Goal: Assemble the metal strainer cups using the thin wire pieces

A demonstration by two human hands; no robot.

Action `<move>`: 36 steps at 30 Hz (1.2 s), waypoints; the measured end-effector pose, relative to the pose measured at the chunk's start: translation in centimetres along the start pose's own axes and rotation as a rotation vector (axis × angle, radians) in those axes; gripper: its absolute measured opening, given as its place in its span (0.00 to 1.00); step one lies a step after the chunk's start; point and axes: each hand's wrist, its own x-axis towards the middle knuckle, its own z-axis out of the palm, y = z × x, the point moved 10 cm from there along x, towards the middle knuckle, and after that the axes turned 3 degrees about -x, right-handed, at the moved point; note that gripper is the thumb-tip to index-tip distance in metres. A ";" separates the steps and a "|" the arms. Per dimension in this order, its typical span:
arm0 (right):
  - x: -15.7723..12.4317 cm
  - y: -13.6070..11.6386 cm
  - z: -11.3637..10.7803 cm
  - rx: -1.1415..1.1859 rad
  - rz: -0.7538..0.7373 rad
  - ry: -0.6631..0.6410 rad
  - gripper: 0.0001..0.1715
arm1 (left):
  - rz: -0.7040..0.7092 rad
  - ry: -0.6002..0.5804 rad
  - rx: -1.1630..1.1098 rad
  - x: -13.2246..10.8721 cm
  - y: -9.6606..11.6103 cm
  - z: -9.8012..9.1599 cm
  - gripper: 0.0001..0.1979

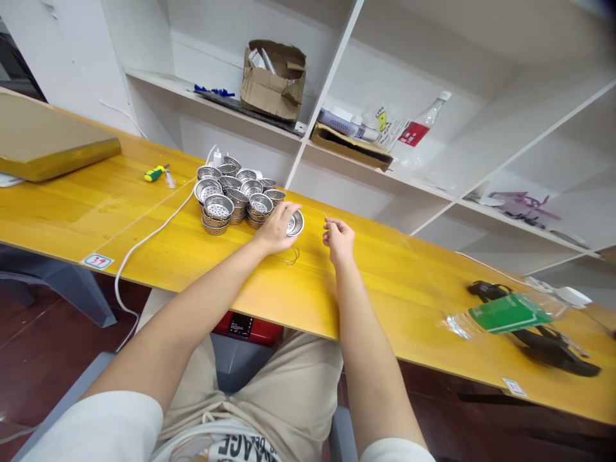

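My left hand (278, 226) rests on the yellow table (158, 250), fingers wrapped round a small perforated metal strainer cup (295, 223). A pile of several identical strainer cups (234, 191) stands just left of it. My right hand (339, 238) hovers a little to the right, fingers pinched on a thin wire piece (328, 219) that is hard to make out. A thin wire loop (291, 256) lies on the table between my hands.
A white cable (144, 240) runs across the table and over its front edge. A green-yellow screwdriver (154, 173) lies far left, a plastic bag with a green card (505, 314) and black items at right. White shelves behind hold cardboard boxes (273, 80) and a bottle (423, 125).
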 end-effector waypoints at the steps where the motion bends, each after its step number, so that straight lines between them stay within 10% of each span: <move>1: 0.0 0.0 0.0 0.006 0.006 -0.001 0.03 | 0.000 0.000 -0.008 0.0 -0.1 0.0 0.37; 12: 0.8 0.5 0.1 -0.091 -0.106 -0.002 0.10 | -0.041 -0.019 -0.004 -0.1 -0.4 0.6 0.41; 21: -2.2 -3.9 -0.3 -0.379 -0.490 0.187 0.15 | -0.026 -0.049 -0.004 0.0 0.1 0.6 0.39; 36: -5.6 -5.0 3.9 -0.568 -0.637 0.057 0.20 | 0.033 -0.099 0.006 0.1 1.1 1.3 0.35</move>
